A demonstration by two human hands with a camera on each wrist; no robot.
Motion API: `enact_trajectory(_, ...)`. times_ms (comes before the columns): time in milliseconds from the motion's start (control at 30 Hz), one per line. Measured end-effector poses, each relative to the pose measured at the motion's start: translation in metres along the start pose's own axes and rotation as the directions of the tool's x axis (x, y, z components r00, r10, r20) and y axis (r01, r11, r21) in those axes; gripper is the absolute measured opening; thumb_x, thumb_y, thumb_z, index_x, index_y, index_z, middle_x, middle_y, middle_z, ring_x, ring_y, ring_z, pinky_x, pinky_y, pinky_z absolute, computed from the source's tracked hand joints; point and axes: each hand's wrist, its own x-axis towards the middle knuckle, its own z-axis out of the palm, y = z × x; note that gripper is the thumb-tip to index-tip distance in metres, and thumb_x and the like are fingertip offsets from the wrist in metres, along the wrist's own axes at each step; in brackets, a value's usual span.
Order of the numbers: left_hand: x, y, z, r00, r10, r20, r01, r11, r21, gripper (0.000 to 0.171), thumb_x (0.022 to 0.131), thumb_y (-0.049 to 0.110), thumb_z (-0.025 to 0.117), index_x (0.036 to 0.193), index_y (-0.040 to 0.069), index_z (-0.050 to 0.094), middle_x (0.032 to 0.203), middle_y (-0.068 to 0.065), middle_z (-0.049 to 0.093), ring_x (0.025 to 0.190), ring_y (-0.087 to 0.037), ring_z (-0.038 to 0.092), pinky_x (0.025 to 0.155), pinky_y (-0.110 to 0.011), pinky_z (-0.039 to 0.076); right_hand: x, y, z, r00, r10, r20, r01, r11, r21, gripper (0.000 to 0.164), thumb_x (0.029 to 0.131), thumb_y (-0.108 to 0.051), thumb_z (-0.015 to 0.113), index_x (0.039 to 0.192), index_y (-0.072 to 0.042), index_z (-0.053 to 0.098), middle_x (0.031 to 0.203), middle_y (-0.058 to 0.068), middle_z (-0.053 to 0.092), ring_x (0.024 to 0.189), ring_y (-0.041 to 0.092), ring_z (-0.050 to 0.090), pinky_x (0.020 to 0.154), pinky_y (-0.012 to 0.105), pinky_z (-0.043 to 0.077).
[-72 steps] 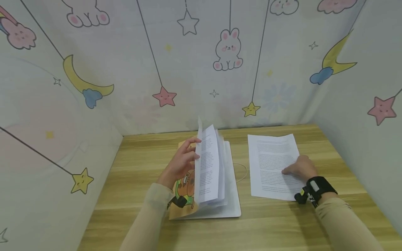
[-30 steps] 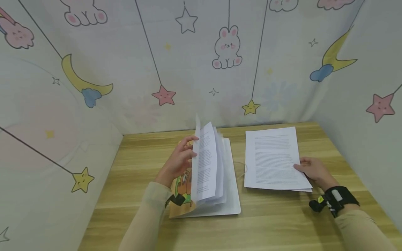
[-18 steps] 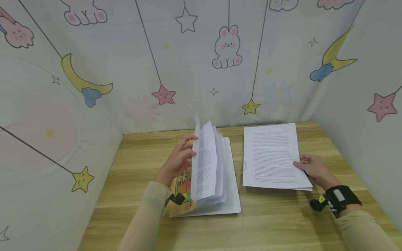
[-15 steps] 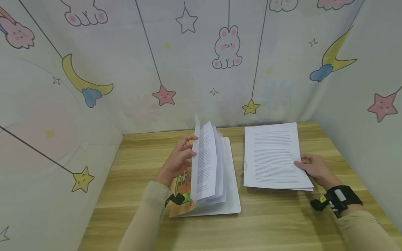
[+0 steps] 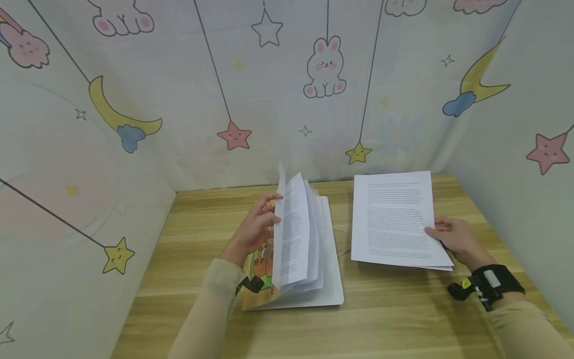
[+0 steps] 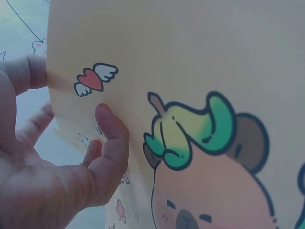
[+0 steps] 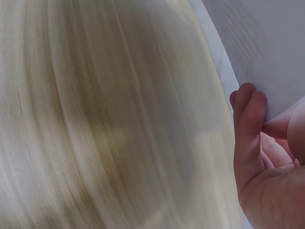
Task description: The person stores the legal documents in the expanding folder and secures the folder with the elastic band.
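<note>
On the left of the table lies a document folder (image 5: 333, 284), its cover raised along with printed pages (image 5: 296, 234) that stand fanned inside. My left hand (image 5: 253, 229) holds that cover by its free edge. In the left wrist view, the cover (image 6: 205, 52) is orange with a capybara drawing and a winged heart, and fingers appear on both sides of its edge. To the right, my right hand (image 5: 459, 242) pinches a few printed sheets (image 5: 394, 219) at their right edge, thumb on top and fingers below. The sheets are tilted, their near edge above the tabletop.
A thin elastic loop (image 5: 344, 242) sticks out from the folder's right side, close to the sheets. Wood-grain tabletop (image 5: 381, 319) spreads in front. Cartoon-printed curtains (image 5: 278, 99) enclose the table at the back and both sides.
My right hand has gone from pressing on the sheet lying flat to gripping its right edge. The sheets have risen and moved slightly away and rightward. My left hand keeps its hold.
</note>
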Motion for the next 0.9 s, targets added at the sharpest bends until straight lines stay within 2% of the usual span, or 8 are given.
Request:
enact_trajectory(200, -0.001, 0.001, 0.001, 1.0, -0.001, -0.002, 0.001, 1.0, 0.006, 0.05, 0.096, 0.0, 0.048, 0.143, 0.017, 0.045, 0.149, -0.033, 0.037, 0.121, -0.047, 0.048, 0.084, -0.051, 0.054, -0.001, -0.006, 0.014, 1.0, -0.012, 0.025, 0.011, 1.0, 0.005, 0.06, 0.104, -0.019, 0.064, 0.145, 0.019, 0.043, 0.131, 0.037, 0.062, 0.087, 0.01, 0.066, 0.07, 0.028, 0.058)
enact_trajectory(500, -0.001, 0.0, 0.0, 1.0, -0.011, -0.004, 0.011, 1.0, 0.005, 0.056, 0.096, 0.001, 0.05, 0.15, 0.009, 0.036, 0.148, -0.033, 0.037, 0.121, -0.047, 0.049, 0.085, -0.051, 0.054, -0.002, -0.014, 0.035, 0.993, -0.037, 0.11, 0.027, 0.995, 0.092, 0.056, 0.104, -0.014, 0.065, 0.144, 0.018, 0.044, 0.118, 0.026, 0.07, 0.086, 0.013, 0.069, 0.071, 0.03, 0.059)
enact_trajectory(900, 0.0, 0.0, 0.0, 1.0, -0.008, -0.004, 0.008, 1.0, 0.012, 0.057, 0.096, 0.0, 0.048, 0.151, 0.008, 0.033, 0.149, -0.033, 0.036, 0.122, -0.047, 0.048, 0.086, -0.052, 0.053, -0.003, -0.017, 0.046, 0.993, -0.041, 0.108, 0.033, 0.997, 0.074, 0.055, 0.103, -0.015, 0.067, 0.143, 0.017, 0.047, 0.119, 0.029, 0.069, 0.087, 0.017, 0.07, 0.07, 0.03, 0.058)
